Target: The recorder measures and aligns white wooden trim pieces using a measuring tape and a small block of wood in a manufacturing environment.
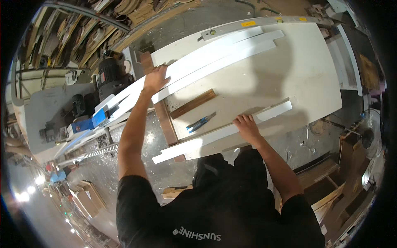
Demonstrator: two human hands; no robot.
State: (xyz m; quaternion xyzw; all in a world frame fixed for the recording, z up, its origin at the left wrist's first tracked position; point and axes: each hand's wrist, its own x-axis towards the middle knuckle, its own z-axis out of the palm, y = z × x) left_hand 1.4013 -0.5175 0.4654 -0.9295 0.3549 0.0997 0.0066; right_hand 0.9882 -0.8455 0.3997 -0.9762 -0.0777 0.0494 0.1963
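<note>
two hands work the white table [297, 74]: the left hand [155, 79] lies flat, fingers spread, pinning the long white strips [215, 58] at its far edge, while the right hand [247, 127] rests fingers down on the near strip [215, 138], steadying it.

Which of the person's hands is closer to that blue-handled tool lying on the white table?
The right hand is nearer: it rests on a white strip just right of the blue-handled tool. The left hand lies farther up-left, on the long white boards.
</note>
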